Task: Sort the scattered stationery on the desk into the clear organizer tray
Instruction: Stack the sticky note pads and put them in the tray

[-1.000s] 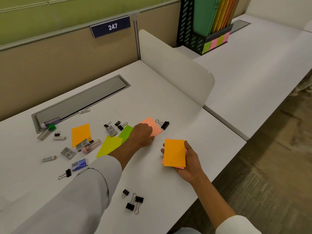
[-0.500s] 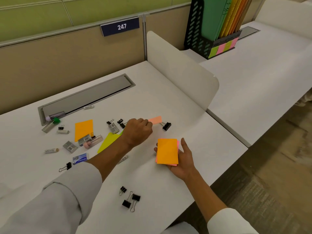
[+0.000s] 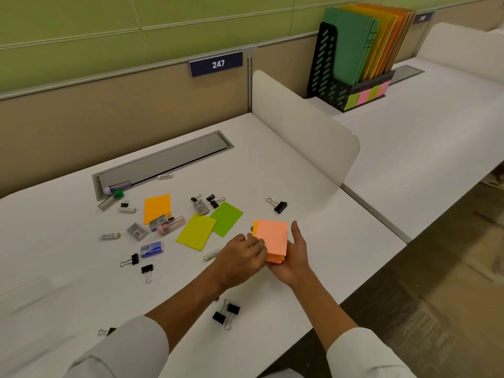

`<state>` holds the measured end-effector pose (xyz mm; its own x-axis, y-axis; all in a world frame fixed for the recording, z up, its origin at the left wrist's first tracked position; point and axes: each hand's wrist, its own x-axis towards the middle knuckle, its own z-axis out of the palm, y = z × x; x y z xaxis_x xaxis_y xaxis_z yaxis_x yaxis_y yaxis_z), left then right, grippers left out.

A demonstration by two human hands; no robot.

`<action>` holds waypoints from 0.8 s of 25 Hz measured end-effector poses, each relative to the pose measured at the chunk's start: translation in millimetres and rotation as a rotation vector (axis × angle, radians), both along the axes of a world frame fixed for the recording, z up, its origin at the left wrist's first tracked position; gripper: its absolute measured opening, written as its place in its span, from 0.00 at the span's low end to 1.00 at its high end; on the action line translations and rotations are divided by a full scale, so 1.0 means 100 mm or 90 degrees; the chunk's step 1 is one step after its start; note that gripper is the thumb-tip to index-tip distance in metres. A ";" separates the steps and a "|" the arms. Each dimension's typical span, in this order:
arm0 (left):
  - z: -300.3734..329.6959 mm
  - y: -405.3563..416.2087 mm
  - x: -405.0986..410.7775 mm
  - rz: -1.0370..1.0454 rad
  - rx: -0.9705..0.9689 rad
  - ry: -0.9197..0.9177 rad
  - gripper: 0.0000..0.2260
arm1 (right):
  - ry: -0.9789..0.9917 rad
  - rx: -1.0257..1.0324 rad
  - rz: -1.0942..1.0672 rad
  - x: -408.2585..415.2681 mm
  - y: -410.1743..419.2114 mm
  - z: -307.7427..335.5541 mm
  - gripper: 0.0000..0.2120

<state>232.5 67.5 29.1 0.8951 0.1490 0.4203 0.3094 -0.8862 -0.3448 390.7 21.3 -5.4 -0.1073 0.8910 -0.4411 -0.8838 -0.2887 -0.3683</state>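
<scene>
My right hand (image 3: 296, 257) cradles a stack of sticky notes (image 3: 272, 240), with a salmon-pink pad on top and orange ones beneath. My left hand (image 3: 242, 259) pinches the stack's left edge. Loose on the white desk (image 3: 313, 214) lie an orange pad (image 3: 157, 207), a yellow-green pad (image 3: 197, 231) and a green pad (image 3: 227, 218). Several black binder clips are scattered about, one (image 3: 278, 205) just beyond the stack and a pair (image 3: 226, 313) near the front edge. A blue box (image 3: 152, 249) and small staple boxes (image 3: 137, 231) lie to the left. The clear tray (image 3: 24, 294) shows faintly at far left.
A grey cable hatch (image 3: 163, 162) is set in the desk's back, with a pen tube (image 3: 109, 200) at its corner. A white divider (image 3: 302, 126) bounds the right side. A black file holder (image 3: 351, 55) with coloured folders stands on the neighbouring desk. The desk's front edge drops to carpet.
My left hand picked the salmon-pink pad off the desk and brought it onto the stack in my right hand. The camera view has shifted right.
</scene>
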 end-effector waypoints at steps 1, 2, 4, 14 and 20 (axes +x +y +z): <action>-0.02 -0.03 -0.04 -0.002 -0.011 0.005 0.03 | -0.007 -0.004 0.003 -0.05 -0.01 0.01 0.40; -0.03 -0.06 -0.08 0.000 -0.028 0.014 0.04 | -0.025 -0.014 0.005 -0.10 -0.01 0.02 0.38; -0.04 -0.08 -0.16 0.017 -0.066 0.023 0.07 | -0.080 -0.043 0.015 -0.19 0.00 0.02 0.31; 0.01 0.70 -0.60 0.516 -0.456 0.003 0.14 | -0.097 -0.094 -0.042 -0.30 -0.06 -0.11 0.25; -0.23 0.91 -0.65 0.648 -0.519 0.026 0.19 | -0.094 -0.075 -0.040 -0.29 0.05 -0.11 0.26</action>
